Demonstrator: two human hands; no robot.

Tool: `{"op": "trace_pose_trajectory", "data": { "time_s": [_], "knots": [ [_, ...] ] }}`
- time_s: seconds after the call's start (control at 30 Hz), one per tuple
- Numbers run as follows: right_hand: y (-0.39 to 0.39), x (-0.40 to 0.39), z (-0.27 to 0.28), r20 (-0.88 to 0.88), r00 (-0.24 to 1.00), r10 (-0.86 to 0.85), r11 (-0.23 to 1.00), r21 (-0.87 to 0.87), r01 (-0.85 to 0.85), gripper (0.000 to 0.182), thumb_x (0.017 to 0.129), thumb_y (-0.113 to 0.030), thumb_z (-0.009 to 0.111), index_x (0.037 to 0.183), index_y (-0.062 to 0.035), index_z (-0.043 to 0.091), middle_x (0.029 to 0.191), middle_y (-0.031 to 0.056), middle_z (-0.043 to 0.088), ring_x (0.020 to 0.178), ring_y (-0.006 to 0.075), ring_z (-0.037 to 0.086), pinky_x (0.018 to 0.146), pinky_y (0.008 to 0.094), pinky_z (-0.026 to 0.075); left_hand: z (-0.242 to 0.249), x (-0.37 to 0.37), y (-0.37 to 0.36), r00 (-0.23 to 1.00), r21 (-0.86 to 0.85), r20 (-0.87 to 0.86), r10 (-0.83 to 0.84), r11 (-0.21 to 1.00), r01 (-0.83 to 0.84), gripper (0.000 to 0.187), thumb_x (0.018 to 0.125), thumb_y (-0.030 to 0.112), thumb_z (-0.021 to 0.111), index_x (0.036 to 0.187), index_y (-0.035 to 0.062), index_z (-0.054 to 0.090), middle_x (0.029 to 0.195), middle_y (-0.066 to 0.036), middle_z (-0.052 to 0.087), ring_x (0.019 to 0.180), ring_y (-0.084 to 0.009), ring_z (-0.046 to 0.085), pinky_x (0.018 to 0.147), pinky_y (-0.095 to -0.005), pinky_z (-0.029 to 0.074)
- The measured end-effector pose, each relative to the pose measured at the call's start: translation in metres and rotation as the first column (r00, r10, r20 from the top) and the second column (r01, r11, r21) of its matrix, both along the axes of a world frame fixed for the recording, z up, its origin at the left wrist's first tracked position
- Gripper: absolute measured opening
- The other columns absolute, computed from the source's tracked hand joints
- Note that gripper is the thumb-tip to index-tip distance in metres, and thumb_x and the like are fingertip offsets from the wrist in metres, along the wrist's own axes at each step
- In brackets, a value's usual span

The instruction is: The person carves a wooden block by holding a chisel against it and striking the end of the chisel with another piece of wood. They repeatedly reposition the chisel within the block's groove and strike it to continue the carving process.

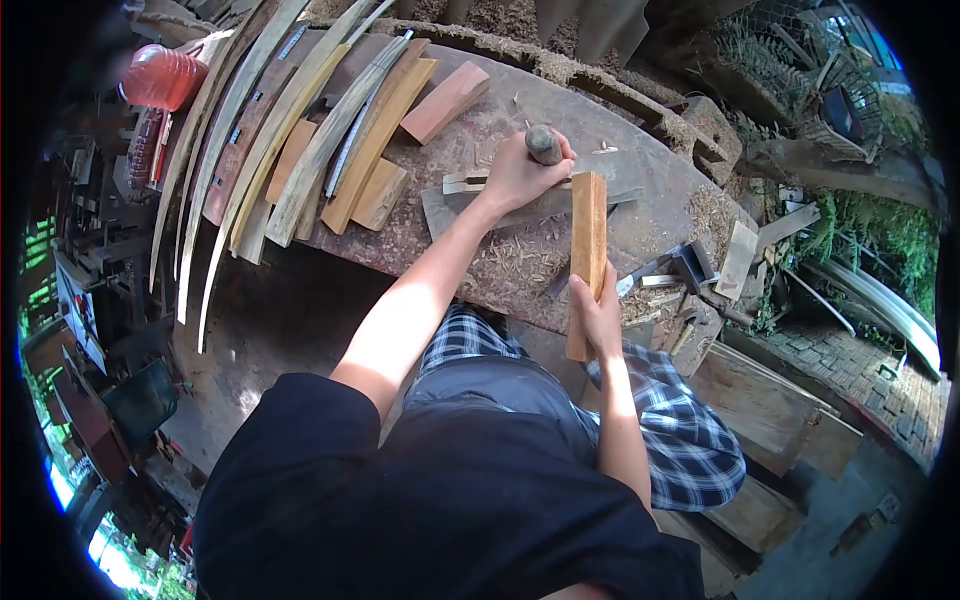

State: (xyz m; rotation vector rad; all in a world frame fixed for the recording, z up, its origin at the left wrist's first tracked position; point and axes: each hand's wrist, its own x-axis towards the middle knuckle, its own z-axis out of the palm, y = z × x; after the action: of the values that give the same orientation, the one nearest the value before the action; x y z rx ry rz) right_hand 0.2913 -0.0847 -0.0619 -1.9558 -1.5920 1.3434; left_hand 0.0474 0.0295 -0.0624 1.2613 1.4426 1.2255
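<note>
My left hand (pixel 528 176) is closed around a rounded tool handle (pixel 544 146) over the workbench (pixel 460 265). Its blade cannot be made out. In my right hand (pixel 600 312) is a squared wooden block (pixel 588 235), held near its lower end, with the far end close to my left hand. Beneath my left hand lies a flat grey board (pixel 625 197), and a pale slotted wood piece (pixel 465 183) shows beside my wrist. Wood shavings (pixel 515 262) are scattered between my hands.
Long curved wooden strips (pixel 245 150) and shorter blocks (pixel 445 102) lie at the left of the bench. A red plastic container (pixel 163 78) stands behind them. Dark tools (pixel 692 266) and wood scraps lie at the bench's right end.
</note>
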Motion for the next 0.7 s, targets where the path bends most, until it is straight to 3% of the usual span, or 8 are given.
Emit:
{"op": "trace_pose_trajectory", "data": {
  "time_s": [0.07,0.13,0.23,0.33,0.5,0.57,0.63,0.7],
  "knots": [
    [0.000,0.000,0.001,-0.019,1.000,0.002,0.999,0.034,-0.001,0.071,0.092,-0.042,0.067,0.149,-0.0106,0.037,0.122,0.0228,0.065,0.109,0.0375,0.067,0.092,0.0444,0.051,-0.007,0.008,0.004,0.999,0.028,0.020,-0.047,0.999,0.047,0.010,0.084,0.013,0.076,0.091,0.0074,0.072,0.086,-0.001,0.075,0.080,-0.0086,0.070,0.074,-0.0276,0.056],
    [0.002,-0.004,0.011,-0.025,0.999,-0.030,0.999,-0.041,0.029,0.065,0.094,-0.031,0.068,0.146,-0.0038,0.041,0.116,0.0129,0.061,0.103,0.0219,0.061,0.090,0.0351,0.051,-0.014,0.012,0.006,0.999,0.010,-0.003,-0.039,0.999,0.039,0.010,0.083,0.013,0.076,0.090,0.0072,0.072,0.085,-0.001,0.075,0.080,-0.0093,0.070,0.074,-0.0278,0.056],
    [0.002,0.003,0.003,-0.076,0.997,-0.013,1.000,-0.003,0.013,0.069,0.093,-0.040,0.067,0.147,-0.0075,0.040,0.120,0.0204,0.065,0.106,0.0314,0.067,0.090,0.0414,0.052,-0.011,0.018,0.005,0.999,-0.015,-0.040,-0.031,0.999,0.031,0.011,0.083,0.015,0.076,0.090,0.0070,0.072,0.085,-0.003,0.075,0.080,-0.0112,0.071,0.075,-0.0289,0.056],
    [0.017,0.000,0.027,-0.185,0.976,-0.117,0.993,-0.025,0.115,0.063,0.094,-0.035,0.066,0.144,-0.0042,0.043,0.113,0.0162,0.063,0.096,0.0229,0.064,0.084,0.0374,0.053,-0.008,0.020,0.007,0.997,-0.028,-0.080,-0.005,1.000,0.003,0.014,0.082,0.017,0.076,0.090,0.0075,0.072,0.083,-0.005,0.076,0.080,-0.0135,0.072,0.075,-0.0304,0.057],
    [0.053,-0.019,0.126,-0.253,0.956,-0.150,0.865,0.435,0.251,0.078,0.092,-0.034,0.067,0.153,-0.0015,0.031,0.136,0.0225,0.052,0.122,0.0313,0.052,0.107,0.0426,0.040,0.006,0.042,0.000,0.944,-0.002,-0.329,-0.015,1.000,0.016,0.017,0.080,0.021,0.074,0.092,0.0107,0.072,0.082,-0.013,0.073,0.078,-0.0319,0.073,0.072,-0.0401,0.057],
    [0.055,-0.023,0.150,-0.354,0.933,-0.065,0.819,0.515,0.253,0.078,0.089,-0.028,0.066,0.154,-0.0021,0.030,0.140,0.0229,0.049,0.128,0.0310,0.049,0.109,0.0427,0.038,0.014,0.060,-0.006,0.963,0.033,-0.268,-0.021,0.999,0.031,0.018,0.077,0.021,0.075,0.092,0.0113,0.070,0.084,-0.015,0.071,0.080,-0.0374,0.070,0.071,-0.0453,0.056],
    [0.052,-0.028,0.151,-0.125,0.991,0.040,0.739,0.672,0.055,0.076,0.088,-0.022,0.063,0.153,-0.0005,0.030,0.135,0.0250,0.054,0.121,0.0301,0.056,0.105,0.0427,0.042,0.009,0.075,-0.007,0.919,0.021,-0.393,-0.035,0.999,0.047,0.022,0.074,0.021,0.077,0.092,0.0117,0.069,0.085,-0.014,0.072,0.081,-0.0367,0.070,0.071,-0.0467,0.055],
    [0.051,-0.021,0.138,0.127,0.988,0.089,0.940,0.317,-0.126,0.079,0.088,-0.026,0.069,0.155,-0.0100,0.030,0.115,0.0269,0.067,0.097,0.0334,0.069,0.091,0.0429,0.053,-0.003,0.080,-0.007,0.901,0.000,-0.430,-0.050,0.998,0.056,0.025,0.073,0.022,0.078,0.093,0.0111,0.067,0.085,-0.013,0.071,0.082,-0.0368,0.070,0.072,-0.0472,0.055]
  ]
}}
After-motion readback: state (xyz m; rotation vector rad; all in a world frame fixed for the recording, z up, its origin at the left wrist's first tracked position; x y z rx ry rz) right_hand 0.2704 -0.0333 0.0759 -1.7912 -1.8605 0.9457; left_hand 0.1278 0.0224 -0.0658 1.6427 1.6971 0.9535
